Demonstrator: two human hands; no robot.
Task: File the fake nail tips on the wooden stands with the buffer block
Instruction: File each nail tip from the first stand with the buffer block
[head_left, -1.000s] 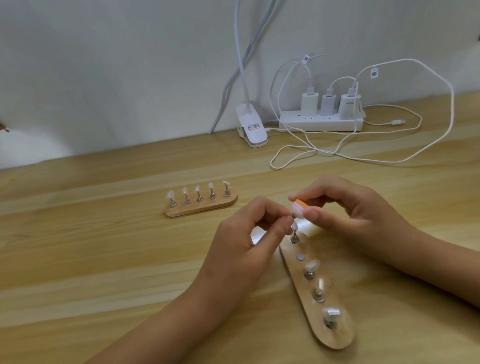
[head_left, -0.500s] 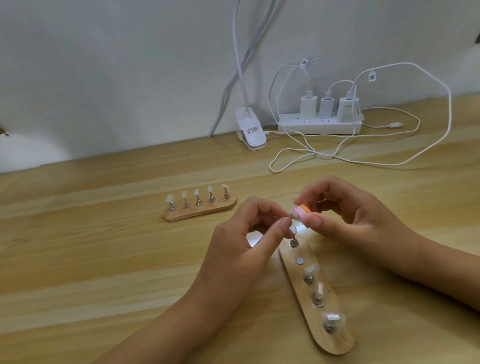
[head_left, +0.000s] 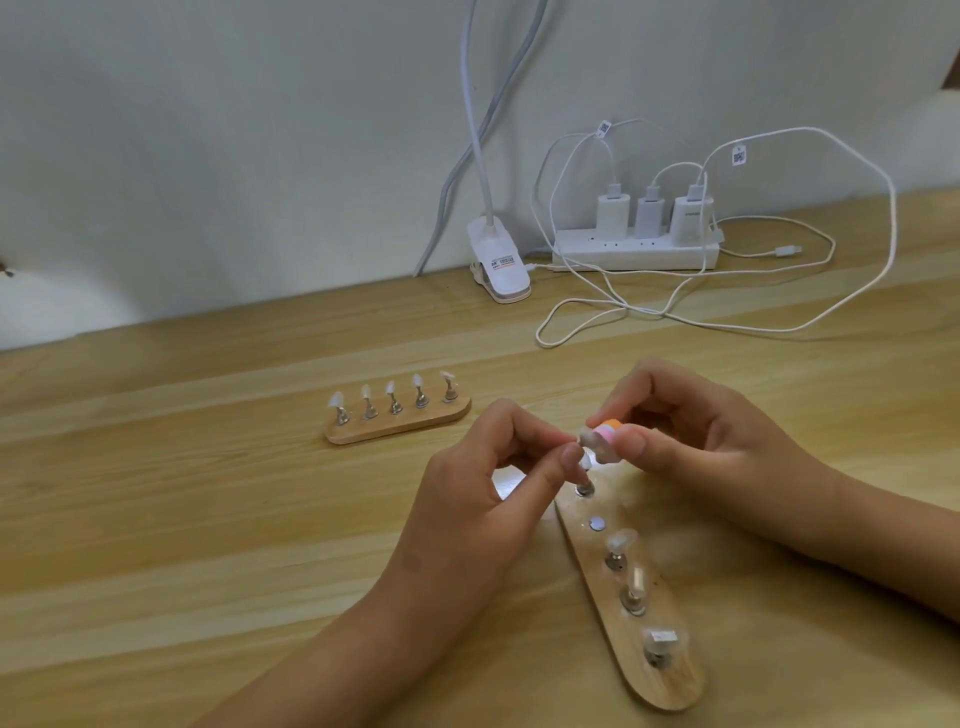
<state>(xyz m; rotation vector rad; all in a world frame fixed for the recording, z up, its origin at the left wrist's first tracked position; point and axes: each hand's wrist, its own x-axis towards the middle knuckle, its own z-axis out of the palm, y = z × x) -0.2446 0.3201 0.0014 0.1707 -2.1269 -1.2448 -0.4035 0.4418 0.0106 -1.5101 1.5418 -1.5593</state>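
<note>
- At centre frame, a nail tip (head_left: 587, 460) at the far end of the lower-right stand (head_left: 670, 686) is pinched by the left hand (head_left: 483, 483).
- The buffer block (head_left: 602, 435) is gripped by the right hand (head_left: 696, 436) and laid against the tip.
- The tip could be popped off its post if pressed too hard.

A white power strip (head_left: 636, 253) sat against the wall, three chargers (head_left: 651, 214) plugged in; cables (head_left: 727, 312) looped over the wooden table (head_left: 156, 493); a lamp clip (head_left: 500, 265) stood beside it.

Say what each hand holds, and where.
Right hand pinches the buffer block across its sides; left hand pinches the nail tip on the far peg of the stand.
</note>
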